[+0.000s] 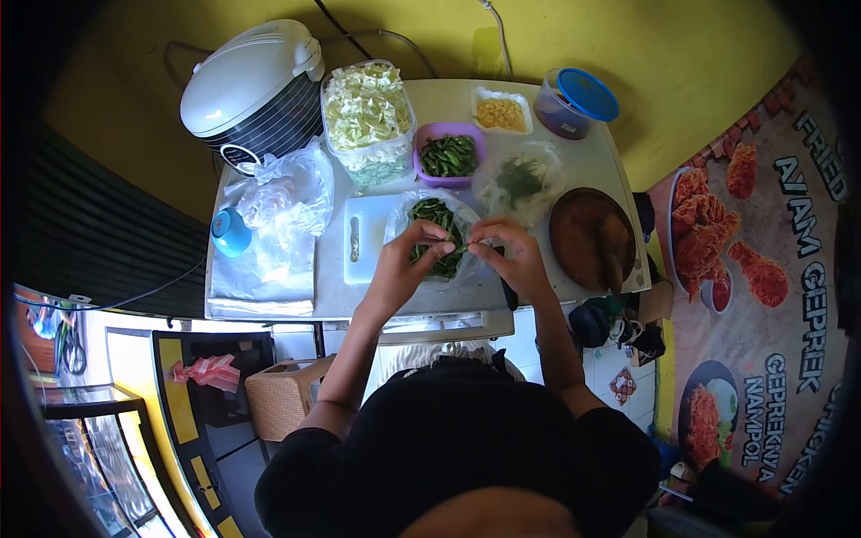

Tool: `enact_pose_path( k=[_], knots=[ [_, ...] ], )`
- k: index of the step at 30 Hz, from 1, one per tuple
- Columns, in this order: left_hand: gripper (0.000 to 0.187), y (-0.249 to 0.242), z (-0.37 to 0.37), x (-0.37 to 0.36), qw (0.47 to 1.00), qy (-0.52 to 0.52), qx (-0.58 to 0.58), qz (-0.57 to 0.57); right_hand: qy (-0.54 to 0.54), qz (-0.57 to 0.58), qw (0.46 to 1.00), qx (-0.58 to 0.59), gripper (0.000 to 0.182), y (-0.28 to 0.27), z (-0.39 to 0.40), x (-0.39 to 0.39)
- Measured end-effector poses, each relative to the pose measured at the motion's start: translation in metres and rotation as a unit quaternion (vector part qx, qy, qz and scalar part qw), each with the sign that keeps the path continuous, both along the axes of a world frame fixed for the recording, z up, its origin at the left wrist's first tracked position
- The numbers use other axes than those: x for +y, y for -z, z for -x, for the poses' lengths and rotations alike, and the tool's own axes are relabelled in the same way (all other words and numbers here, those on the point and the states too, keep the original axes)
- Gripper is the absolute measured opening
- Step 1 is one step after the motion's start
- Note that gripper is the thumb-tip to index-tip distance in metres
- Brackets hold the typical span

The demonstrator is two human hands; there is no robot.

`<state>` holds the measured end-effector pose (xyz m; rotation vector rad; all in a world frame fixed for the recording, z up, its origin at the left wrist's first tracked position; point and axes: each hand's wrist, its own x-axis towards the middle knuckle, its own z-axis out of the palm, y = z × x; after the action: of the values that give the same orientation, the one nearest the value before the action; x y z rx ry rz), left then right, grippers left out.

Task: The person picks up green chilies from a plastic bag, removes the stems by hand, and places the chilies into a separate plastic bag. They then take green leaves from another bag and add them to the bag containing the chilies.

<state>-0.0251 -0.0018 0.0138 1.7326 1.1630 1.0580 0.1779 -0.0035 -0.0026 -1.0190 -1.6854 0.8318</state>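
My left hand (411, 260) and my right hand (511, 253) meet above an open clear plastic bag of slender green chillies (432, 213). Both hands are pinched at the fingertips, close together, around what looks like a small green chilli (459, 246). It is mostly hidden by my fingers. The bag rests partly over a white cutting board (360, 255), which has a slot handle at its left. Behind the bag sits a purple tub (419, 170) holding more green pieces.
A rice cooker (247, 76), a tub of chopped cabbage (366, 108), a crumpled plastic bag (309, 179) and a blue cup (230, 233) stand left. Rightward are a stone mortar (574, 229) with pestle (613, 249), a bag with greens (520, 179), a yellow-filled tray (500, 113) and a blue-lidded tub (587, 94).
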Motion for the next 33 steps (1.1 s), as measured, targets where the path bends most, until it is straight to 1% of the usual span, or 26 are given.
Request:
enact_pose_path(
  k=[2,3,6,7,8,9,11,12,14,16,18,19,21,22,23,24,26,27,28,29,30,32,33],
  knots=[
    [0.019,-0.004,-0.005,-0.006,0.992,0.061,-0.068,0.091,-0.026,0.016,0.998,0.062,0.012,0.002,0.008,0.004],
    [0.019,-0.003,-0.007,-0.007,0.992,0.061,-0.067,0.092,-0.026,0.017,0.998,0.063,0.012,0.002,0.01,0.003],
    [0.018,0.0,-0.009,-0.005,0.981,0.063,-0.141,0.12,-0.024,0.007,0.995,0.093,0.012,0.0,0.015,0.007],
    [0.018,0.003,-0.008,-0.003,0.981,0.063,-0.141,0.119,-0.034,0.019,0.992,0.117,0.012,0.002,0.016,0.007],
    [0.018,0.008,-0.007,-0.001,0.975,0.072,-0.15,0.147,-0.044,0.031,0.988,0.141,0.012,0.003,0.017,0.007],
    [0.018,0.011,-0.006,0.0,0.968,0.081,-0.16,0.175,-0.043,0.03,0.988,0.142,0.012,0.004,0.016,0.008],
    [0.02,0.013,-0.004,0.002,0.967,0.094,-0.162,0.174,-0.043,0.004,0.994,0.105,0.012,0.006,0.013,0.01],
    [0.021,0.013,-0.003,0.004,0.966,0.106,-0.164,0.172,-0.042,0.002,0.994,0.104,0.012,0.005,0.011,0.01],
    [0.021,0.014,0.0,0.006,0.963,0.121,-0.16,0.178,-0.068,-0.017,0.996,0.06,0.011,0.002,0.005,0.011],
    [0.021,0.011,0.0,0.008,0.961,0.135,-0.157,0.185,-0.083,-0.031,0.995,0.043,0.01,-0.004,-0.003,0.012],
    [0.023,0.004,-0.002,0.009,0.949,0.184,-0.144,0.214,-0.096,-0.044,0.994,0.025,0.009,-0.01,-0.012,0.013],
    [0.023,0.003,-0.005,0.01,0.948,0.186,-0.145,0.213,-0.098,-0.056,0.994,0.013,0.009,-0.012,-0.017,0.014],
    [0.025,0.001,-0.015,0.01,0.928,0.187,-0.204,0.251,-0.097,-0.069,0.993,0.001,0.008,-0.015,-0.022,0.014],
    [0.025,0.002,-0.022,0.009,0.928,0.187,-0.204,0.249,-0.042,-0.117,0.992,-0.019,0.01,-0.016,-0.023,0.012],
    [0.026,0.003,-0.031,0.007,0.928,0.162,-0.229,0.246,0.013,-0.164,0.986,-0.038,0.011,-0.017,-0.024,0.012],
    [0.028,0.005,-0.04,0.005,0.927,0.136,-0.254,0.241,0.013,-0.165,0.985,-0.04,0.011,-0.016,-0.025,0.012],
    [0.028,0.007,-0.052,0.004,0.923,0.121,-0.273,0.242,0.084,-0.229,0.969,-0.044,0.012,-0.015,-0.025,0.012],
    [0.028,0.007,-0.056,0.004,0.921,0.107,-0.28,0.249,0.086,-0.231,0.968,-0.046,0.012,-0.015,-0.026,0.011],
    [0.028,0.006,-0.059,0.005,0.918,0.092,-0.287,0.257,0.116,-0.249,0.96,-0.063,0.011,-0.014,-0.025,0.009],
    [0.028,0.005,-0.06,0.006,0.918,0.094,-0.288,0.257,0.146,-0.267,0.949,-0.079,0.01,-0.014,-0.025,0.008],
    [0.028,0.004,-0.061,0.008,0.918,0.094,-0.284,0.261,0.147,-0.267,0.949,-0.08,0.01,-0.012,-0.024,0.01],
    [0.028,0.006,-0.061,0.012,0.918,0.096,-0.278,0.267,0.179,-0.306,0.932,-0.079,0.01,-0.007,-0.023,0.013],
    [0.027,0.01,-0.061,0.015,0.919,0.106,-0.284,0.251,0.181,-0.306,0.931,-0.079,0.01,-0.008,-0.024,0.015]
  ],
)
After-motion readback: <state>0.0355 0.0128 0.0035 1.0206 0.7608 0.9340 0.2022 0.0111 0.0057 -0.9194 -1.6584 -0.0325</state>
